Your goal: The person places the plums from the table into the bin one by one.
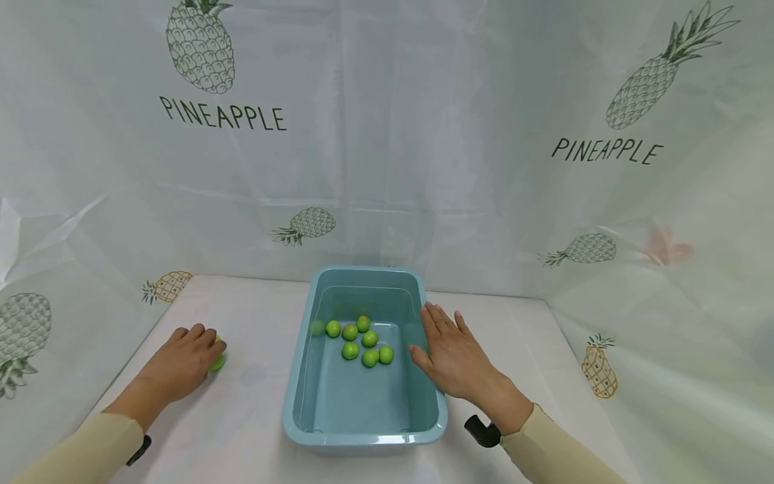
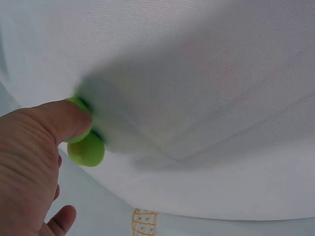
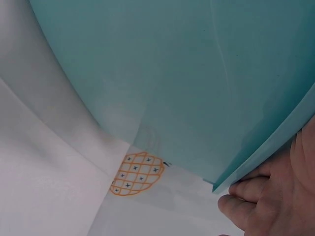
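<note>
Balls (image 1: pixel 361 339) in tub (image 1: pixel 363 437) — one ball (image 1: pixel 217 361) left, outside.

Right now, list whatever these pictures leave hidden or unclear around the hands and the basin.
- Head view: the left hand covers most of the green ball it grips.
- Left wrist view: the thumb hides part of that ball.
- Right wrist view: the blue basin wall blocks its contents; the right hand is cut by the edge.

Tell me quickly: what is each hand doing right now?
Left hand: fingers curled round a green ball on the table.
Right hand: open, flat on the blue tub's rim.
</note>
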`<state>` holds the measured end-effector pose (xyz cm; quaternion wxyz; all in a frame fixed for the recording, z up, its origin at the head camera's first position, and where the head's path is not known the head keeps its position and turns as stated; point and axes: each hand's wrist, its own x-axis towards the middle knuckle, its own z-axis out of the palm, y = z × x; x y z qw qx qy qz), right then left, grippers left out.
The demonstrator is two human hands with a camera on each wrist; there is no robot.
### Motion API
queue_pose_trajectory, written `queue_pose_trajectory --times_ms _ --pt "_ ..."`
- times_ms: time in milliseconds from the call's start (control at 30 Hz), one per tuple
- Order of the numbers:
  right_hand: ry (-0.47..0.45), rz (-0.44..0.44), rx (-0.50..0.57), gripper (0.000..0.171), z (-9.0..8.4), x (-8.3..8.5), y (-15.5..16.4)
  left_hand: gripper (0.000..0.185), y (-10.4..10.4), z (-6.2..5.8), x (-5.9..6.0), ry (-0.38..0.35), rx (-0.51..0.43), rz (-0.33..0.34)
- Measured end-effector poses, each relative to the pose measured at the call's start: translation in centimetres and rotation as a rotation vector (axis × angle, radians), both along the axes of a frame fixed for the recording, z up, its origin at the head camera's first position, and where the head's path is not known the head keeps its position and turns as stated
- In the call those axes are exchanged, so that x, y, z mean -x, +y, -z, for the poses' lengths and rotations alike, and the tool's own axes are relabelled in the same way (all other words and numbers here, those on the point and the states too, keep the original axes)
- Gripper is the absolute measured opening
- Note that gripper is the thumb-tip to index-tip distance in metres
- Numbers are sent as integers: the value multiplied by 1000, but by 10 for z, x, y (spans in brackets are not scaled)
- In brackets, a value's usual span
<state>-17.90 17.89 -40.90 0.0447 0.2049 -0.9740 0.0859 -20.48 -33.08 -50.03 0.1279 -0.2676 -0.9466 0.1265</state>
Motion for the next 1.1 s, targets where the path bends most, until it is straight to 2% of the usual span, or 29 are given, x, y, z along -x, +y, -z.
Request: queue_pose_trajectory --times_ms 133,367,567,733,867,1100 --pt "0 -1 4 76 0 -1 0 31 1 2 3 36 -10 13" --pt "6 1 1 76 0 -1 1 39 6 5 17 201 -46 85" --pt "5 4 0 76 -1 -1 1 42 13 -3 32 239 -65 92" --pt "-1 3 4 75 -1 -1 1 47 20 -11 43 251 -74 69" --pt "-3 3 1 75 -1 0 0 45 25 -21 56 296 -108 70" --pt "4 -10 -15 75 -1 0 0 43 42 -48 71 335 -164 71"
